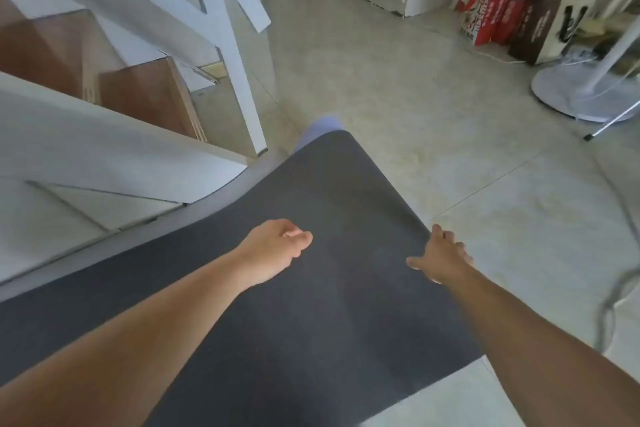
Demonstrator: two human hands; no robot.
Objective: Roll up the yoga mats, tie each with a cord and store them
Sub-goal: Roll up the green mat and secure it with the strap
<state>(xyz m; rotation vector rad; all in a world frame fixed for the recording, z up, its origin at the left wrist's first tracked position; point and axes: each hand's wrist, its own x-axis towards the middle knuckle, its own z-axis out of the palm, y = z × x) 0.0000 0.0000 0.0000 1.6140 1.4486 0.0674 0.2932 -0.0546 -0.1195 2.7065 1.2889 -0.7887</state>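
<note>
Both forearms (145,336) stretch over the grey yoga mat (332,288) on the floor (450,149), likely soft and floppy, best taken by its edges; right hand (441,258) grips one, left hand (277,250) curls, hold unclear

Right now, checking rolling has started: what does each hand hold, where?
Right hand grips the grey yoga mat by its right edge; left hand is curled above it, hold unclear.
</note>
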